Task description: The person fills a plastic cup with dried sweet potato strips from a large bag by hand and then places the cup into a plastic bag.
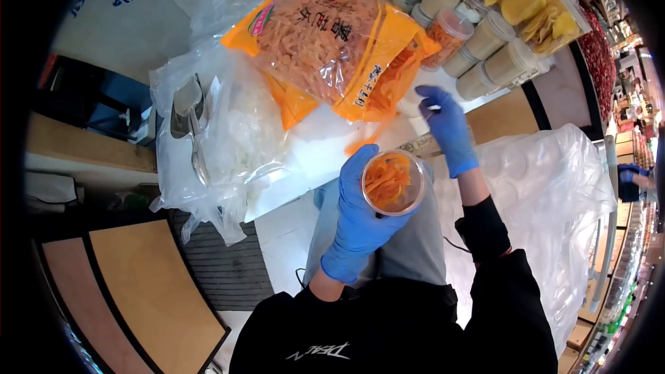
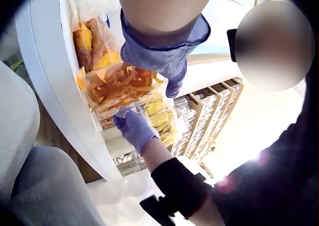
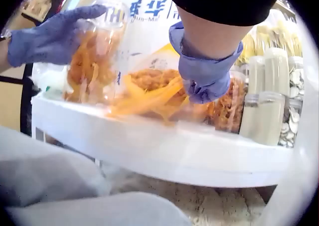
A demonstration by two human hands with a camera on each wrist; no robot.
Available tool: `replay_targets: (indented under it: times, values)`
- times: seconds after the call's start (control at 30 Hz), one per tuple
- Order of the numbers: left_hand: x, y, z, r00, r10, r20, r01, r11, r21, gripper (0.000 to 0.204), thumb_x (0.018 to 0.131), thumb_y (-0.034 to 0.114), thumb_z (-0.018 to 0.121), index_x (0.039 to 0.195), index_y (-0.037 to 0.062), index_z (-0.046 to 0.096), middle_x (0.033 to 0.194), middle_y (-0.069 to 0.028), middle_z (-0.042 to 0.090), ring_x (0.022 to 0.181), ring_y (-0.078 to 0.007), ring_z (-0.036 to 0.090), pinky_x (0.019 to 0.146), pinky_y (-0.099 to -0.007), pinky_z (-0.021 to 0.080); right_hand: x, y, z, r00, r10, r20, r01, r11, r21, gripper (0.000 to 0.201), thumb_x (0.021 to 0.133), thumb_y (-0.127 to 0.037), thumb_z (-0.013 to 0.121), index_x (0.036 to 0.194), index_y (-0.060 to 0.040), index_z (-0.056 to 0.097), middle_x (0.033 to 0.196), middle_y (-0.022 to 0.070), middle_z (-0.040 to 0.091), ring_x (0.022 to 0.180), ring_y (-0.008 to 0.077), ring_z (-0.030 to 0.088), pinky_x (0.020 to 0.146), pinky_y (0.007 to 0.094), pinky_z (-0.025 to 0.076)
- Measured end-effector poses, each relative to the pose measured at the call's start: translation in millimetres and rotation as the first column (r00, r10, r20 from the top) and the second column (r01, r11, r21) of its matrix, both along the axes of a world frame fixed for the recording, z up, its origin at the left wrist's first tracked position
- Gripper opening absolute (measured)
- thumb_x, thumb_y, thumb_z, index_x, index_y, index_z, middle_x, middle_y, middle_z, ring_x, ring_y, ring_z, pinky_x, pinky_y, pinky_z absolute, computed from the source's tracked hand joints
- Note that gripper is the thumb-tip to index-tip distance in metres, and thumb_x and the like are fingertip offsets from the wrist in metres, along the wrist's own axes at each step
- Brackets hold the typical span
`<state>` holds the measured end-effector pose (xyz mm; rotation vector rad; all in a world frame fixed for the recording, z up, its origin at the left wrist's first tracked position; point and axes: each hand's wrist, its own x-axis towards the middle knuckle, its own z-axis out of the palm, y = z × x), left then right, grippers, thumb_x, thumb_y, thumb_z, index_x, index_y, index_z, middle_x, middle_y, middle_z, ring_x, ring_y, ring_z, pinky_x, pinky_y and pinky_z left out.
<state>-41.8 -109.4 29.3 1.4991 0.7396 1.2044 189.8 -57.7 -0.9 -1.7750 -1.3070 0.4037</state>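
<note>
Upright in my left hand point(image 1: 364, 218) is a clear round jar point(image 1: 393, 181) partly filled with orange strips; the right wrist view shows the jar point(image 3: 94, 69) from the side, with the left hand point(image 3: 47, 39) around it. My right hand point(image 1: 449, 128) hovers beside the open end of a large orange-edged bag point(image 1: 312, 34), its fingers loosely bent, with nothing visible between them in the head view. Orange strips point(image 3: 149, 99) spill at the bag's mouth, partly blurred, left of the right hand point(image 3: 207, 81) in the right wrist view.
Filled jars point(image 1: 492, 34) stand in rows behind the bag, one holding orange pieces point(image 1: 449, 31). A metal scoop point(image 1: 187, 107) lies on clear plastic at the left. Wrapped clear containers point(image 1: 533, 187) are on the right, near the right arm.
</note>
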Motion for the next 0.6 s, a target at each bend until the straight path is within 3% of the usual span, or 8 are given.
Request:
replay_targets:
  times: [0.13, 0.23, 0.33, 0.43, 0.53, 0.6]
  values:
    - [-5, -1, 0, 1.000, -0.007, -0.017, 0.007, 1.000, 0.006, 0.092, 0.059, 0.010, 0.086, 0.132, 0.0000, 0.031, 0.128, -0.0144, 0.042, 0.114, -0.0235, 0.051, 0.095, -0.0332, 0.045, -19, -7, -18, 0.946, 0.043, 0.323, -0.010, 0.995, -0.104, 0.028, 0.074, -0.004, 0.066, 0.103, -0.0055, 0.065, 0.097, 0.0115, 0.061, 0.088, 0.0261, 0.058, 0.078, 0.0352, 0.049]
    - [-5, 0, -1, 0.999, 0.004, -0.045, -0.003, 1.000, 0.011, 0.093, 0.059, 0.010, 0.086, 0.132, 0.0002, 0.030, 0.127, -0.0144, 0.042, 0.114, -0.0234, 0.050, 0.095, -0.0333, 0.045, -35, -5, -11, 0.904, 0.056, 0.424, 0.012, 0.988, -0.157, 0.028, 0.072, -0.005, 0.068, 0.099, -0.0060, 0.066, 0.092, 0.0127, 0.059, 0.092, 0.0307, 0.055, 0.081, 0.0383, 0.046]
    - [-6, 0, 4, 1.000, -0.001, -0.019, 0.000, 1.000, -0.030, 0.092, 0.059, 0.006, 0.085, 0.132, 0.0025, 0.029, 0.128, -0.0136, 0.043, 0.117, -0.0238, 0.048, 0.099, -0.0359, 0.042, -32, -2, -18, 0.879, 0.068, 0.472, -0.027, 0.995, -0.093, 0.026, 0.073, -0.004, 0.067, 0.099, -0.0059, 0.066, 0.089, 0.0125, 0.058, 0.089, 0.0311, 0.056, 0.077, 0.0378, 0.047]
    - [-8, 1, 1, 0.999, 0.017, -0.035, -0.018, 1.000, -0.018, 0.092, 0.059, 0.007, 0.085, 0.132, 0.0026, 0.029, 0.128, -0.0137, 0.043, 0.117, -0.0239, 0.048, 0.099, -0.0361, 0.042, -31, -4, -24, 0.959, 0.015, 0.282, -0.038, 0.997, 0.074, 0.021, 0.078, -0.006, 0.065, 0.099, -0.0054, 0.065, 0.092, 0.0123, 0.060, 0.084, 0.0292, 0.058, 0.074, 0.0359, 0.048]
    - [-8, 2, -3, 0.994, 0.060, -0.094, -0.058, 0.998, 0.030, 0.094, 0.057, 0.009, 0.087, 0.132, 0.0005, 0.030, 0.126, -0.0140, 0.043, 0.114, -0.0229, 0.050, 0.095, -0.0335, 0.045, -35, -5, -18, 0.991, -0.039, -0.127, 0.044, 0.998, 0.037, 0.018, 0.082, -0.010, 0.064, 0.099, -0.0048, 0.064, 0.097, 0.0126, 0.061, 0.083, 0.0278, 0.060, 0.072, 0.0339, 0.049]
    - [-7, 1, -1, 0.995, 0.042, -0.092, -0.042, 0.999, 0.002, 0.093, 0.057, 0.009, 0.087, 0.131, 0.0004, 0.030, 0.126, -0.0141, 0.043, 0.114, -0.0232, 0.050, 0.095, -0.0335, 0.045, -36, 1, -8, 0.997, -0.005, -0.071, 0.005, 1.000, 0.000, 0.025, 0.083, -0.012, 0.064, 0.106, -0.0043, 0.061, 0.101, 0.0147, 0.061, 0.086, 0.0281, 0.061, 0.073, 0.0337, 0.050]
